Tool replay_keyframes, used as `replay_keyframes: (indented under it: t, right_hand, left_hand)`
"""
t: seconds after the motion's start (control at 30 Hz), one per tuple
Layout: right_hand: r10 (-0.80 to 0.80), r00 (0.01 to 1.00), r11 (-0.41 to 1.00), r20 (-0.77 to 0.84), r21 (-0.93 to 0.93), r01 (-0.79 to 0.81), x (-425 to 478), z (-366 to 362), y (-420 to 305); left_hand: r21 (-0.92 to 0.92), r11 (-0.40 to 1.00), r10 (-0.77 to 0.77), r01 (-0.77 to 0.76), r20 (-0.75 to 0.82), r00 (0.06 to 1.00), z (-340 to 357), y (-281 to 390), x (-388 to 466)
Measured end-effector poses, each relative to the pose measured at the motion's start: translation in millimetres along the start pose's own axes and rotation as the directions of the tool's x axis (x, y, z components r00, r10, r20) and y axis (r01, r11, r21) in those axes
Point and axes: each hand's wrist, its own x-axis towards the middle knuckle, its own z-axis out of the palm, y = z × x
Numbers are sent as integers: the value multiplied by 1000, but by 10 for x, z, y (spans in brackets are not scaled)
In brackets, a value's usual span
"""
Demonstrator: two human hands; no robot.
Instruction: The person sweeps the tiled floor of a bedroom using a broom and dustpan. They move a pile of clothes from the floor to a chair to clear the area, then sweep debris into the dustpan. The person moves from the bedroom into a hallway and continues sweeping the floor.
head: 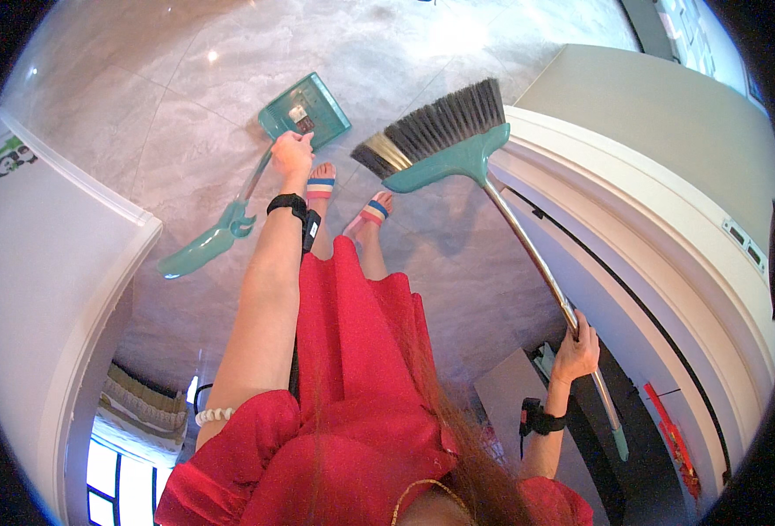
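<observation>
My left hand (293, 154) is over the near edge of a green long-handled dustpan (331, 125), its thumb and fingertips close together; whether it grips the pan or a small thing is hidden. Some brown and whitish debris (302, 118) shows in the pan. The dustpan's handle (200, 253) slants down left, beside my forearm. In my right hand (576, 348), at the right, is the metal pole (532, 250) of a broom. Its green head (446, 158) is raised at the upper middle, dark and pale bristles (453, 118) pointing up and left.
My feet in striped sandals (374, 210) stand on the marbled tile floor (210, 112). A white panel (52, 250) with panda stickers edges the left. Along the right runs a white door frame (657, 197) with a metal strike plate (744, 244). A dark piece of furniture (624, 407) stands lower right.
</observation>
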Motion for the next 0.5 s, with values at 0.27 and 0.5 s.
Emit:
replay_keyframes:
  t: [0.27,0.5]
  right_hand:
    - [27,999,998,-27,64,-25,-26,174,-106]
    - [40,999,994,-11,98,-39,-6,200,-232]
  left_hand:
    - [-114,803,573,-584,-116,811,-112,576,-590]
    - [-249,618,763,-746,-40,645,35,1152,-1036]
